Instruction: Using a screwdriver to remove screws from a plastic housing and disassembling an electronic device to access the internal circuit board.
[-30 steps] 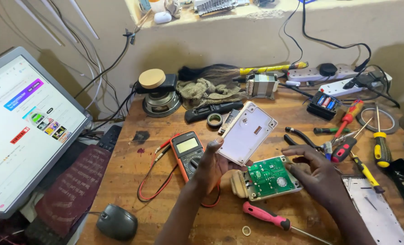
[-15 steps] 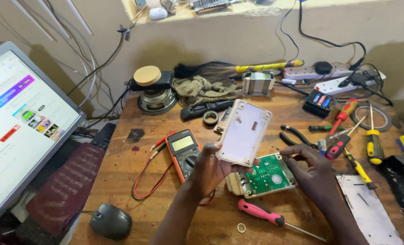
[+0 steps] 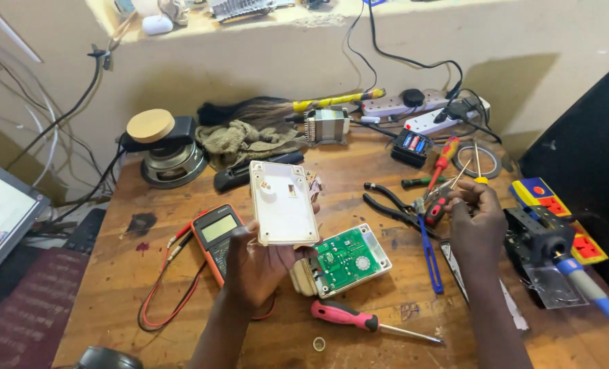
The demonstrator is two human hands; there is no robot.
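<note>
Seen from above, a cluttered wooden workbench (image 3: pixel 113 273). Left hand (image 3: pixel 256 263) closed around the lower edge of a white plastic cover (image 3: pixel 282 202), lifted clear of the bench and held upright with its inner face toward the camera. Just right of that grip and below the cover, flat on the wood: the other half of the casing with a green circuit board (image 3: pixel 345 258) exposed. So, by the look of it, the housing already opened and its halves apart; board not yet lifted out.

Right hand (image 3: pixel 474 222) well to the right, fingers curled among pliers (image 3: pixel 393 207) and screwdrivers; whether anything is pinched there cannot be told.

Below the left grip, a pink-handled screwdriver (image 3: pixel 349 317). Just left of it, an orange multimeter (image 3: pixel 215 236) with red leads.

Labels: none readable on the cover. Far right, a blue and yellow block with red panels (image 3: pixel 557 212). At the back, a dark battery holder with coloured cells (image 3: pixel 412 145).
</note>
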